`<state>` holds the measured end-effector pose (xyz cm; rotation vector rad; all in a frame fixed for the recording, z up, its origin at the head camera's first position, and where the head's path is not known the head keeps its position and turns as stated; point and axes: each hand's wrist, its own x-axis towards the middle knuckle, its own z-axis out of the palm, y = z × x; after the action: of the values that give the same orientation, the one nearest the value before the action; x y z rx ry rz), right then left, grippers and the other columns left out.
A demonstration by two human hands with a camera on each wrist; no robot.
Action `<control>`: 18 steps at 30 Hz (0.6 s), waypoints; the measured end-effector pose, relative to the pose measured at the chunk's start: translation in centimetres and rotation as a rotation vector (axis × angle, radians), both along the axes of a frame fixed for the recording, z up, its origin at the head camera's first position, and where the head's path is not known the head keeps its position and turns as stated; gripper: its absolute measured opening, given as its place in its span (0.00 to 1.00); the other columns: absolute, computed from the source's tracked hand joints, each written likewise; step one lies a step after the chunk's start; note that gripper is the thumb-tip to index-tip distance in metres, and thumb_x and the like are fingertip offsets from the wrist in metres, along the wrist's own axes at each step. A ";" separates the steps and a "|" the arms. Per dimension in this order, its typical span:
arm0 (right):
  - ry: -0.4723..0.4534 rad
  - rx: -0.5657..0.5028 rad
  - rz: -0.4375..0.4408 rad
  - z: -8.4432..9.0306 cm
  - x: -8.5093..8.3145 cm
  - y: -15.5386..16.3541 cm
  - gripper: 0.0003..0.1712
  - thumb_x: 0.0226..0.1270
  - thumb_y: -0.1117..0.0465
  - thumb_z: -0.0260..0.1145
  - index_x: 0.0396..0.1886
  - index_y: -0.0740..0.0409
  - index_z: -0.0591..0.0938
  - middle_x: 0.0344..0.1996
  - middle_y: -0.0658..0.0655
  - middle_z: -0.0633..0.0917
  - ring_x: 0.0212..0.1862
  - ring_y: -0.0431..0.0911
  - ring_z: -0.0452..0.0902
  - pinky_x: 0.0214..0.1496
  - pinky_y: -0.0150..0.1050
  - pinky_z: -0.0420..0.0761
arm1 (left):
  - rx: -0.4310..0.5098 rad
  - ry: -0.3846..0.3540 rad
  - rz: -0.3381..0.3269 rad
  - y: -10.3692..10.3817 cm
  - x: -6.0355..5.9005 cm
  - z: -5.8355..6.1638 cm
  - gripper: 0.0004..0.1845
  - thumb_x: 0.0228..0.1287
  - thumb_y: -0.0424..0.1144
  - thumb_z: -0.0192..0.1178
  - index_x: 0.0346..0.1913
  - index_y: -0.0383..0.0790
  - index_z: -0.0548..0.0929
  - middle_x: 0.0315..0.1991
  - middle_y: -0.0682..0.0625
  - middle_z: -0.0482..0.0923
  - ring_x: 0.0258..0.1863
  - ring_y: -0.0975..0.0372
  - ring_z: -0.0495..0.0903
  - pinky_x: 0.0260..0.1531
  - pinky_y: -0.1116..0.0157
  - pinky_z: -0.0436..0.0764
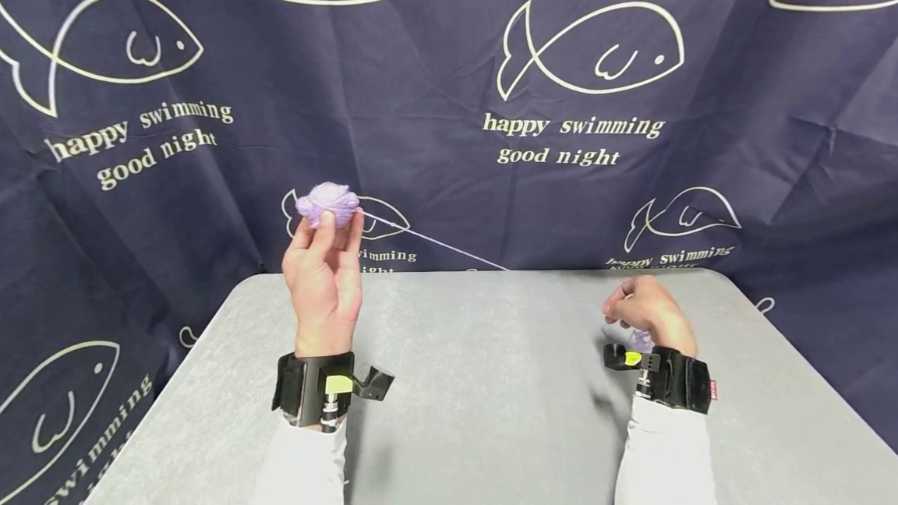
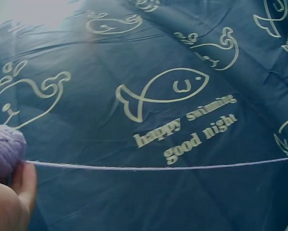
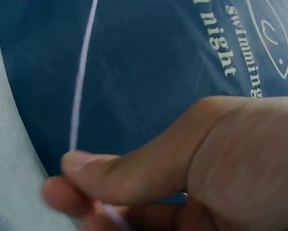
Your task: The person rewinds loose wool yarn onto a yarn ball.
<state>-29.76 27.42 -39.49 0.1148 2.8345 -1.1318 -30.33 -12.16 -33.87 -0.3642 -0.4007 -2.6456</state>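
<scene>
Raised at the left, my left hand (image 1: 323, 287) holds a ball of lilac yarn (image 1: 328, 203) between thumb and fingertips. From the ball a strand of yarn (image 2: 158, 168) runs taut to the right; in the head view it fades from sight over the pale table. My right hand (image 1: 648, 306) is low over the table's right side. The right wrist view shows that hand (image 3: 134, 178) pinching the strand (image 3: 81, 82) between thumb and index finger, with a short length emerging below. A small lilac bunch of yarn (image 1: 641, 340) is partly hidden beneath the right hand and wrist.
A grey table (image 1: 477, 380) spreads below both hands. Behind it hangs a dark blue curtain (image 1: 435, 100) with white fish drawings and lettering. Each wrist wears a black strap with a small camera mount (image 1: 372, 383).
</scene>
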 end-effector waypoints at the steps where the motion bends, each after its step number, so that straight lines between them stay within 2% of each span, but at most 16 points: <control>1: -0.016 0.024 0.023 0.0 0.0 0.1 0.05 0.58 0.68 0.66 0.33 0.66 0.85 0.24 0.53 0.84 0.29 0.46 0.77 0.31 0.41 0.75 | -0.046 -0.010 -0.002 0.3 0.1 0.0 0.13 0.65 0.19 0.61 0.52 0.23 0.79 0.51 0.33 0.79 0.43 0.48 0.86 0.56 0.54 0.82; 3: -0.030 0.063 0.094 0.1 0.0 -0.1 0.07 0.58 0.69 0.65 0.35 0.67 0.84 0.24 0.54 0.85 0.30 0.46 0.78 0.32 0.40 0.76 | -0.152 -0.028 -0.017 1.1 0.3 0.0 0.16 0.67 0.19 0.59 0.57 0.23 0.78 0.51 0.35 0.80 0.45 0.50 0.86 0.54 0.56 0.83; 5: 0.001 0.099 0.188 0.3 -0.1 -0.6 0.09 0.57 0.69 0.66 0.38 0.69 0.84 0.27 0.56 0.86 0.33 0.47 0.80 0.35 0.41 0.79 | -0.248 -0.031 -0.039 2.0 0.5 -0.1 0.16 0.68 0.19 0.56 0.58 0.23 0.77 0.52 0.36 0.80 0.47 0.51 0.85 0.55 0.58 0.83; 8: 0.107 0.103 0.287 0.6 -0.5 -1.8 0.12 0.60 0.68 0.68 0.44 0.69 0.84 0.36 0.59 0.88 0.41 0.51 0.83 0.45 0.47 0.83 | -0.354 -0.020 -0.070 3.0 0.8 -0.3 0.15 0.69 0.18 0.53 0.57 0.24 0.77 0.52 0.37 0.80 0.50 0.53 0.84 0.57 0.59 0.82; 10: 0.213 0.041 0.316 0.9 -0.7 -3.1 0.12 0.65 0.67 0.68 0.46 0.67 0.85 0.41 0.60 0.88 0.45 0.52 0.84 0.50 0.48 0.83 | -0.398 -0.011 -0.079 3.5 1.0 -0.3 0.14 0.69 0.17 0.52 0.55 0.25 0.77 0.51 0.38 0.79 0.50 0.54 0.83 0.57 0.59 0.81; 12: 0.320 -0.122 0.315 1.3 -1.0 -4.9 0.11 0.69 0.65 0.69 0.48 0.65 0.85 0.44 0.60 0.88 0.47 0.51 0.85 0.52 0.45 0.83 | -0.422 -0.009 -0.086 3.8 1.2 -0.3 0.14 0.68 0.17 0.52 0.53 0.26 0.78 0.50 0.39 0.79 0.49 0.55 0.83 0.57 0.59 0.81; 15: 0.492 -0.431 0.341 1.8 -1.2 -8.3 0.10 0.69 0.66 0.70 0.47 0.65 0.86 0.45 0.63 0.88 0.46 0.48 0.86 0.50 0.37 0.83 | -0.445 -0.006 -0.092 4.1 1.5 -0.3 0.13 0.68 0.17 0.51 0.51 0.29 0.79 0.47 0.40 0.80 0.47 0.56 0.84 0.55 0.59 0.82; 18: 0.590 -0.685 0.417 2.0 -1.1 -11.7 0.10 0.68 0.69 0.69 0.47 0.69 0.85 0.44 0.67 0.88 0.46 0.49 0.87 0.51 0.37 0.84 | -0.471 0.002 -0.104 4.3 1.6 -0.3 0.14 0.67 0.17 0.52 0.50 0.31 0.80 0.46 0.41 0.81 0.45 0.56 0.84 0.53 0.60 0.83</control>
<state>-30.89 15.73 -37.47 -0.9370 2.4598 -2.1804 -28.71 -7.83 -34.20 -0.5429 -1.0351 -2.6272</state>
